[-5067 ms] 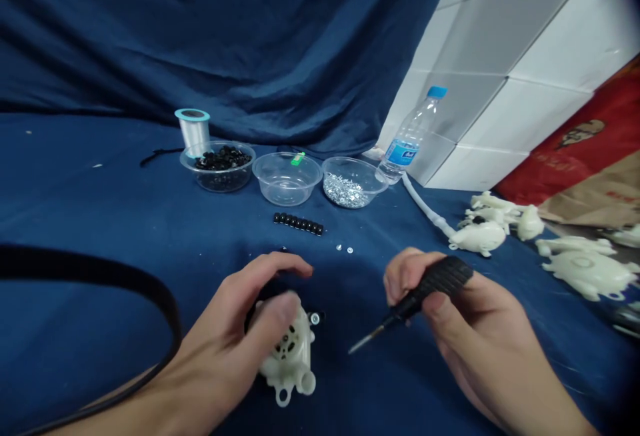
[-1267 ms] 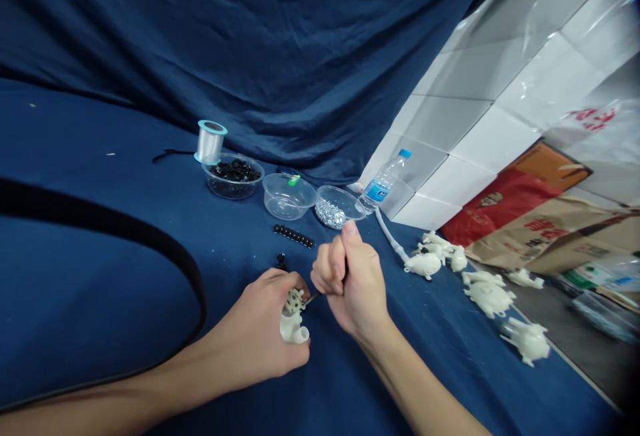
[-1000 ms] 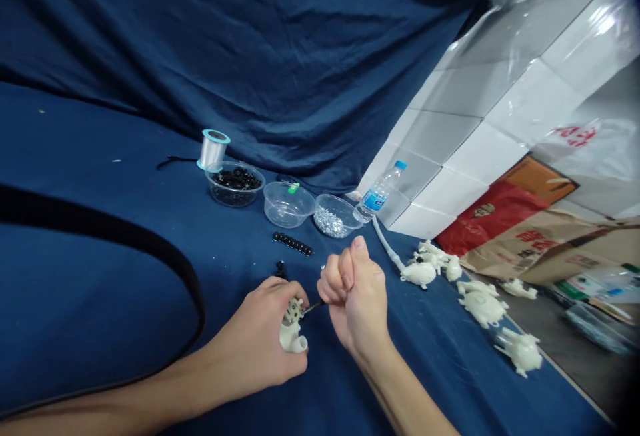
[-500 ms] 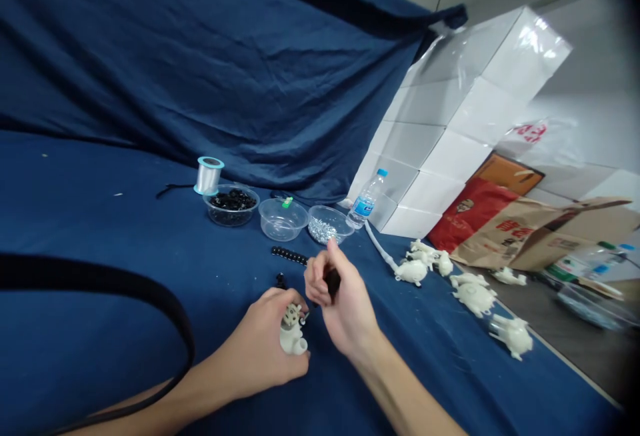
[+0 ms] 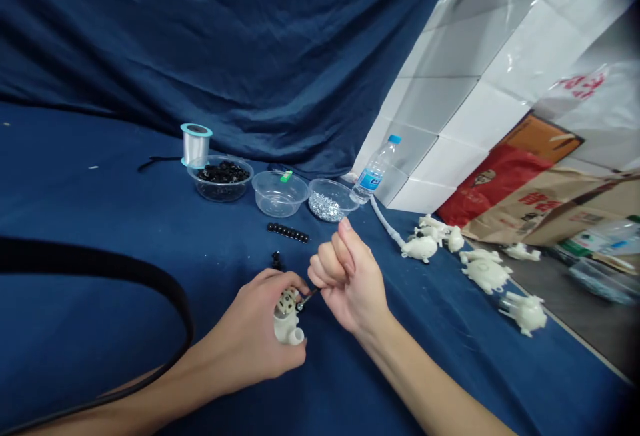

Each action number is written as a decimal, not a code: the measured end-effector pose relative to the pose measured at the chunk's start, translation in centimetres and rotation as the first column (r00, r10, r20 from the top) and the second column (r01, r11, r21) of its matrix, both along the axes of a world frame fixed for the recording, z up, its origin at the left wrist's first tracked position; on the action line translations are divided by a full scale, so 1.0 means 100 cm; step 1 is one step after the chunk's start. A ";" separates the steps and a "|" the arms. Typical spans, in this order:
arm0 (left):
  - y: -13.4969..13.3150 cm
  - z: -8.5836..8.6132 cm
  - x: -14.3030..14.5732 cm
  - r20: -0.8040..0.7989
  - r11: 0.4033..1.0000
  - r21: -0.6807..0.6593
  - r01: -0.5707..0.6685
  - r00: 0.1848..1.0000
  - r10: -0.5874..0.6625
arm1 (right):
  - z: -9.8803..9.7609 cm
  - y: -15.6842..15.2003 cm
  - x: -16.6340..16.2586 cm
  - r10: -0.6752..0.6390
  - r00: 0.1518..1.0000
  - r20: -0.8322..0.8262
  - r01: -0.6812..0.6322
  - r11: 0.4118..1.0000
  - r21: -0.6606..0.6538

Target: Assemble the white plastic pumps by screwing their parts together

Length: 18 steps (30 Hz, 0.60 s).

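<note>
My left hand (image 5: pixel 267 326) is closed around a small white plastic housing (image 5: pixel 286 329) with a round motor-like end and a short tube stub. My right hand (image 5: pixel 347 279) is wrapped around a screwdriver whose handle is hidden in the fist. Its thin metal shaft (image 5: pixel 311 296) slants down to the left, and its tip meets a small screw at the side of the housing. Just beyond the left fingers lie small black parts (image 5: pixel 277 261). A row of black round pieces (image 5: pixel 288 232) lies farther out on the blue cloth.
A bowl of black parts (image 5: pixel 245 186), a clear bowl (image 5: pixel 260 204) and a bowl of screws (image 5: pixel 353 208) line the back, with a spool (image 5: pixel 196 146) and water bottle (image 5: pixel 376 169). White housings (image 5: pixel 485 275) sit at right, near stacked white boxes (image 5: pixel 445 116). A black strap (image 5: pixel 150 286) crosses the left.
My right fist has turned and closed more tightly, and the screwdriver shaft now shows against the housing. The left hand keeps its hold. The whole view has shifted slightly.
</note>
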<state>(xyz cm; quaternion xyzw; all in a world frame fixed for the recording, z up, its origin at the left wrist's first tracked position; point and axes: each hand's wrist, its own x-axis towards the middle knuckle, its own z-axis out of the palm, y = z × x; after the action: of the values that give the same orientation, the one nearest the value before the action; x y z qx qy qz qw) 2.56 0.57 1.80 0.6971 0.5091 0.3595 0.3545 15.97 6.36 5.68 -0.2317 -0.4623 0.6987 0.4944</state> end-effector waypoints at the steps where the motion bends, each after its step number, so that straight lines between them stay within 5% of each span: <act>1: 0.000 0.000 0.000 -0.003 1.000 0.001 -0.001 1.000 0.001 | -0.001 -0.001 -0.001 -0.025 1.000 -0.005 0.025 1.000 0.001; 11: -0.004 0.007 -0.002 -0.038 0.999 0.037 0.031 0.999 -0.030 | -0.005 -0.029 -0.026 -0.269 0.963 0.011 0.266 0.955 0.131; 18: -0.004 -0.005 -0.001 -0.037 0.993 0.117 0.003 0.999 0.001 | -0.007 -0.030 -0.036 -0.525 0.851 0.003 0.522 0.848 0.095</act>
<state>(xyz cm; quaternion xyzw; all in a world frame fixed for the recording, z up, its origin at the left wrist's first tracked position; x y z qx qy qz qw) 2.46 0.15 1.30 0.7236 0.4931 0.3755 0.3036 12.34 3.34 5.01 -0.3362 -0.4200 0.5126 0.6692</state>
